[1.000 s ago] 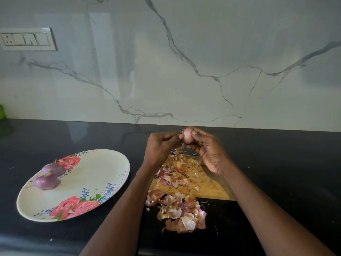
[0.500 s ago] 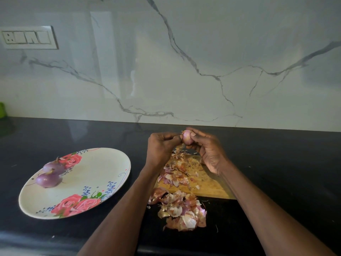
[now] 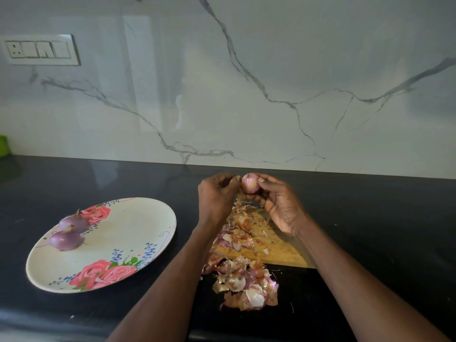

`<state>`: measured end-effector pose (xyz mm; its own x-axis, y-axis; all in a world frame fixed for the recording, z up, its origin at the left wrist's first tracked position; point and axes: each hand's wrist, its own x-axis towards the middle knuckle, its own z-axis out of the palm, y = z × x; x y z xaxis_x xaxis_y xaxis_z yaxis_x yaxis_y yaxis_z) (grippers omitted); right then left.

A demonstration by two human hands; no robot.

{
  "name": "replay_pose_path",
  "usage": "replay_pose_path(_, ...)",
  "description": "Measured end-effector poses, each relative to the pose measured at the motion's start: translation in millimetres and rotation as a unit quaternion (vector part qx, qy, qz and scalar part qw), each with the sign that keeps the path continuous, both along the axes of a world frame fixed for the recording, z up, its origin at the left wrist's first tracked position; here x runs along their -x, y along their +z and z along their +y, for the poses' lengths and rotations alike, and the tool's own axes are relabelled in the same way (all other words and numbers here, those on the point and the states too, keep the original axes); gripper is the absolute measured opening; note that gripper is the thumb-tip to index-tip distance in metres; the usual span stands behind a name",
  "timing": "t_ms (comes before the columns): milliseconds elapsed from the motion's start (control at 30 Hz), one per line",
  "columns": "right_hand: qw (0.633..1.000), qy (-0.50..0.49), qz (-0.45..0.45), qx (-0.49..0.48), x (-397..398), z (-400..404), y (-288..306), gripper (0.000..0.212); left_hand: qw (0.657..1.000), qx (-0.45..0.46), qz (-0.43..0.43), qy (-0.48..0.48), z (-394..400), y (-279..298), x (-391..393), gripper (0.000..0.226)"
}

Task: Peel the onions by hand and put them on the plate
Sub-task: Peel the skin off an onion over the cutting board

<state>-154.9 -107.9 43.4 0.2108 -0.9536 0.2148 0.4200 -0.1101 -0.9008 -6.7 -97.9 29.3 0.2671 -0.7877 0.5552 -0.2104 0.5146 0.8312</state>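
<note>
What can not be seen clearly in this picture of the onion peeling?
- Onion, head view: its far and lower sides are hidden by the right hand; how much skin remains cannot be told.
- Left hand: its fingertips are curled away, so the pinch is unclear.
- Wooden cutting board: mostly hidden by onion peels and both forearms.
- Green object: cut off by the left edge.
- Switch panel: markings too small.

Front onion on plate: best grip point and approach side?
Pinch the front onion across its round middle, coming straight down from above. Its stem tip points up and back toward the second onion, which seems to touch it behind; the plate leaves its front and sides free.
</note>
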Motion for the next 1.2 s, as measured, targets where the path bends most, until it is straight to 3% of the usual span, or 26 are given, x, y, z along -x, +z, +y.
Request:
replay_pose_path(233, 1.000, 0.001, 0.009, 0.013, 3, -3, -1, 0.018, 0.994, -0.004, 0.016, -0.106, 0, 3, -4, 0.014)
replay_pose_path(467, 0.999, -0.007, 0.037, 0.018, 7, -2, 3, 0.021, 0.989, -0.004, 0.001, -0.144, -5, 5, -15, 0.014)
replay_pose_path(600, 0.999, -0.002, 0.045, 0.008, 6, -1, 3, 0.021, 0.995, -0.008, -0.014, -0.096, -6, 2, -12, 0.028)
replay_pose_path(700, 0.999, 0.010, 0.048, -0.010, 4, 0, 2, 0.023, 0.996, -0.005, 0.039, -0.080, -3, 5, -11, 0.021)
replay_pose_path(767, 0.998, 0.012, 0.055, -0.009, 5, 0, 3, 0.025, 0.990, -0.017, 0.059, -0.124, -2, 8, -12, 0.018)
replay_pose_path(833, 0.998, 0.016, 0.058, -0.001, 5, 1, 3, 0.025, 0.980, -0.051, 0.046, -0.188, -3, 9, -15, 0.030)
replay_pose_path(967, 1.000, 0.009, 0.023, -0.009, 4, 2, 3, 0.010, 0.953, -0.083, 0.000, -0.292, 0, 10, -13, 0.041)
replay_pose_path(1067, 1.000, -0.007, 0.028, 0.005, 3, 0, 2, 0.010, 0.960, -0.067, 0.023, -0.271, 1, 11, -13, 0.044)
replay_pose_path(1200, 0.990, -0.042, 0.108, 0.079, 2, 0, 0, 0.026, 0.965, -0.062, 0.042, -0.251, 0, 10, -13, 0.046)
